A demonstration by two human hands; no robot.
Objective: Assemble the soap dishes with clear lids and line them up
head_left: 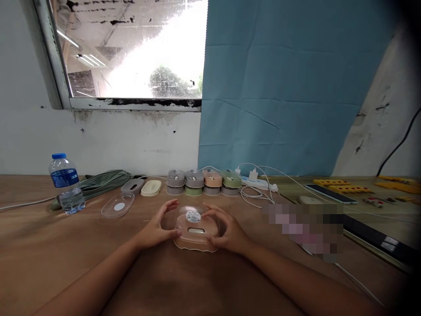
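In front of me a pink soap box with a slot in its tray sits on the brown table. A clear lid with a round printed sticker covers it. My left hand grips its left side, thumb at the front edge and fingers round the back. On the other side my right hand holds it the same way, thumb low at the front corner. Whether the lid is fully seated on the base I cannot tell.
Behind stand stacked soap boxes in grey, green and pink. Left of them lie a cream tray, a grey tray and a loose clear lid. A water bottle stands far left; a power strip with cables is right.
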